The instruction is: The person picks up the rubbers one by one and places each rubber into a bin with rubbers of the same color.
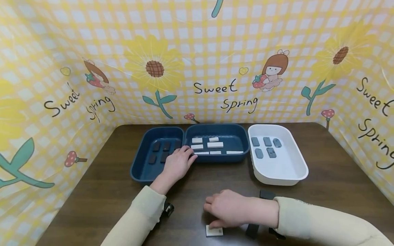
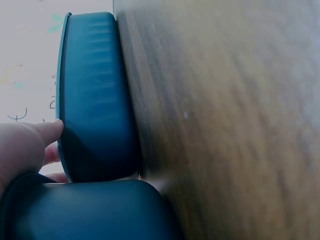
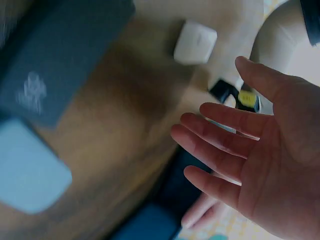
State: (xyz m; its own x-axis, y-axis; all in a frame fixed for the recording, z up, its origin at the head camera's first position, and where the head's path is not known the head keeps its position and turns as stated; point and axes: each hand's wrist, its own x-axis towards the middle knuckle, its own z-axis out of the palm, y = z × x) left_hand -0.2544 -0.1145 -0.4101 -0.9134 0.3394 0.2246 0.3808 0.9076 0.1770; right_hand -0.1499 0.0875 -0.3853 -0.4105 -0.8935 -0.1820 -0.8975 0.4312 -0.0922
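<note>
My left hand (image 1: 179,161) is at the near left corner of the middle blue tray (image 1: 215,158). In the left wrist view its thumb (image 2: 54,130) presses on that tray's rim from outside, and the other fingers reach over to the inner side, mostly hidden. My right hand (image 1: 229,208) is low over the table beside a small white block (image 1: 214,231) with a dark mark. In the right wrist view the fingers (image 3: 220,145) are stretched and spread, the palm holds nothing, and the white block (image 3: 196,42) lies apart from them.
White blocks (image 1: 215,145) lie in the middle tray. The left blue tray (image 1: 136,167) holds several dark blocks (image 1: 152,158). On the right, a white tray (image 1: 278,174) contains several grey blocks (image 1: 259,153). Patterned cloth (image 1: 215,61) hangs behind the brown table (image 1: 332,191).
</note>
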